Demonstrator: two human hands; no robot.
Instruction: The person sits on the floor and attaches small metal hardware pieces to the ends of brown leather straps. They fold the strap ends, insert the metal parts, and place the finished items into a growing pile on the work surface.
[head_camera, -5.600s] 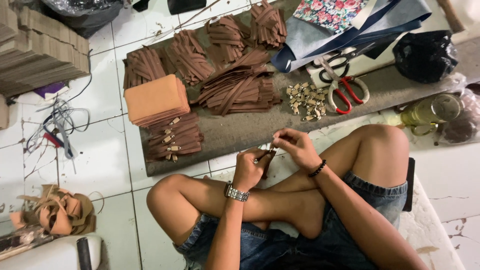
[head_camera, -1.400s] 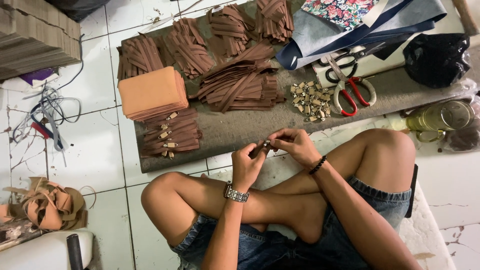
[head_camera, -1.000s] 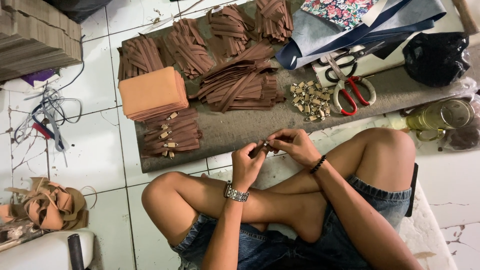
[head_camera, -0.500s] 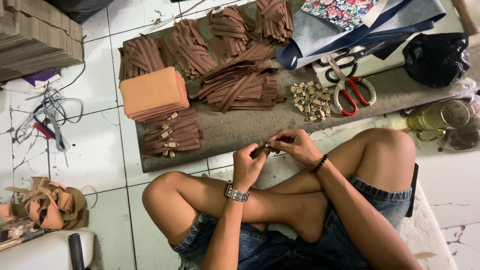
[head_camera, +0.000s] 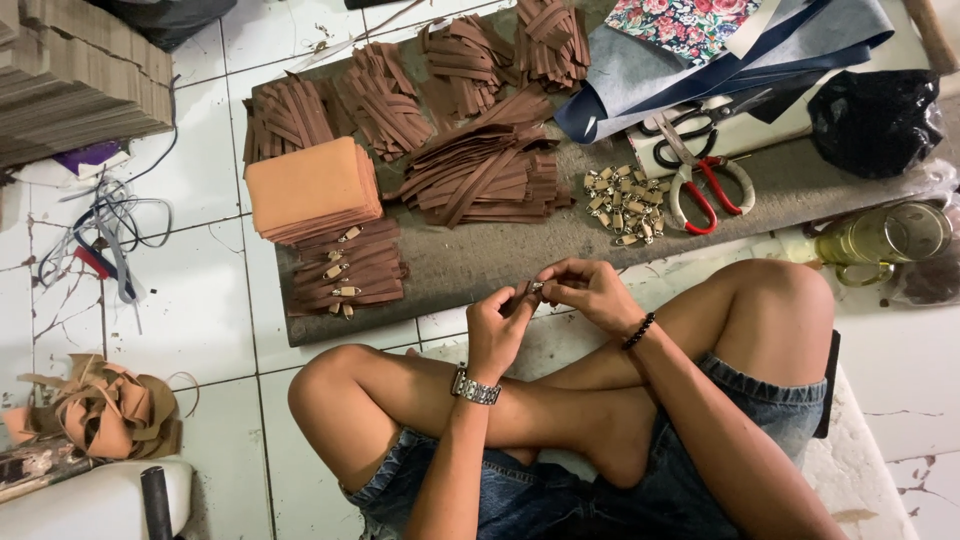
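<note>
I look down on a person sitting cross-legged on a white tiled floor (head_camera: 210, 300). Both hands meet just above the knees. The left hand (head_camera: 497, 325), with a metal watch at its wrist, is closed around a short brown strap (head_camera: 521, 297), pinching it between thumb and fingers. The right hand (head_camera: 590, 290), with a dark bead bracelet at its wrist, grips the strap's end, where a small metal clip (head_camera: 537, 286) glints; I cannot tell whether the clip is fully seated.

Compared with a few seconds back, very little has shifted: the hands stay together in the same spot, and only the fingers have worked slightly around the strap. The piles look the same as before. I judge that this one strap is still being fitted and none has been set down since.

Beyond the hands lies a grey mat (head_camera: 480, 255). On it rest a heap of loose clips (head_camera: 620, 203), red-handled scissors (head_camera: 705, 190), a large pile of bare straps (head_camera: 485, 175), a stack of orange sheets (head_camera: 312, 188), and, just below that stack, a row of straps with clips fitted (head_camera: 345, 272).
</note>
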